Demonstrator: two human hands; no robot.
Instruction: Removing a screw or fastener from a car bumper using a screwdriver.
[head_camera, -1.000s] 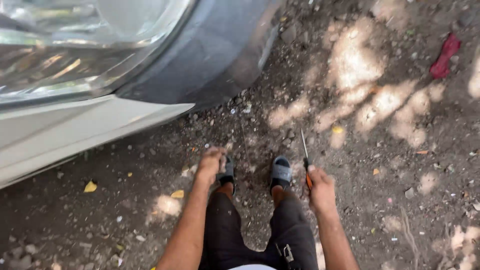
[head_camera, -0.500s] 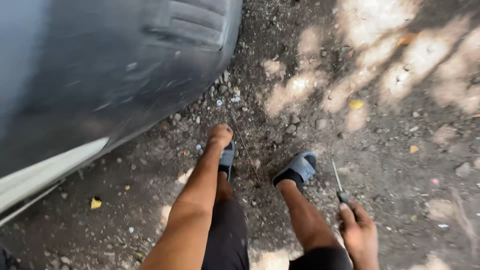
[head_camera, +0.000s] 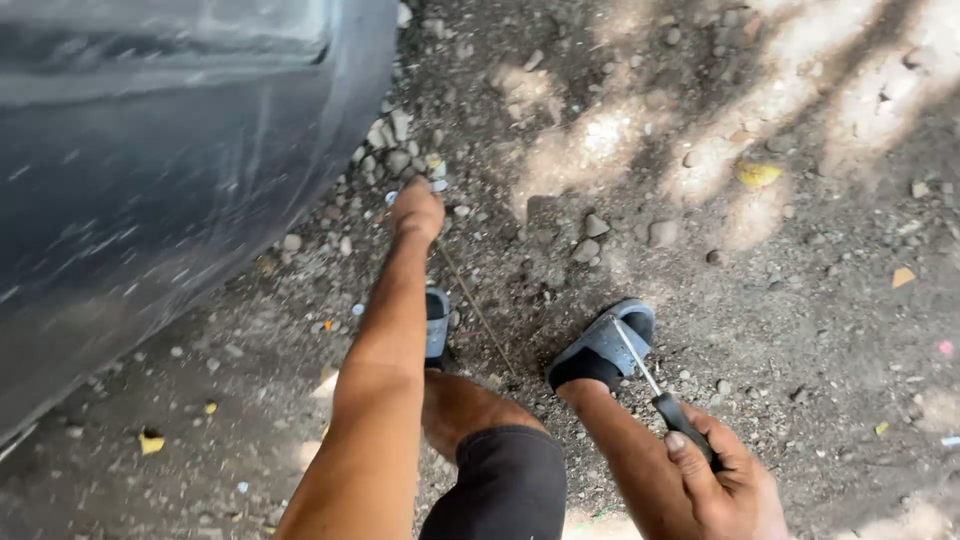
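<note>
Filling the far left is a dark car body panel, its curved lower edge running down toward the near left and leaving a strip of gravel ground beneath it. A yellow leaf scrap lies near that edge. Just right of the panel's corner, the left hand reaches far out to a cluster of small stones; the fingers are curled under and hidden, so whether they hold anything cannot be told. Below the forearm sit a grey slide sandal and, further right, a second grey sandal. A thin twig lies between the two. At the near right, the right hand is closed around the black handle of a screwdriver, whose metal shaft points up-left over the second sandal. Right of it the ground lies open, sun-dappled, with a yellow leaf far off.
</note>
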